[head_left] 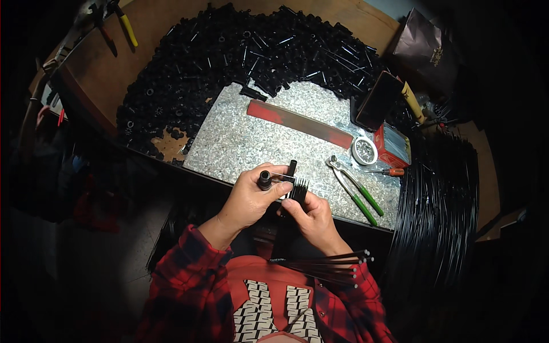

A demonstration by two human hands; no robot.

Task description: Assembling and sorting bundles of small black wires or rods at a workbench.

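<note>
My left hand point(245, 199) is closed round a black tube point(265, 179) whose hollow end faces up. A second short black piece point(292, 167) sticks up by its fingertips. In my right hand point(315, 222) is a bundle of thin black rods point(301, 187), like umbrella ribs, their upper ends fanned out side by side. Both thumbs meet at these rod ends, in front of the stone slab's near edge. Below the right hand, black rods with pale round tips point(329, 267) spread over my lap; whether they belong to the same bundle is hidden.
On the speckled slab point(229, 137) lie a long red-brown bar point(300, 124), green-handled pincers point(357, 191), a white dish of small metal parts point(365, 150) and an orange-handled screwdriver point(393, 172). A phone point(377, 103) leans by a red box point(392, 145). Black parts point(257, 51) heap behind; long rods point(437, 206) hang right.
</note>
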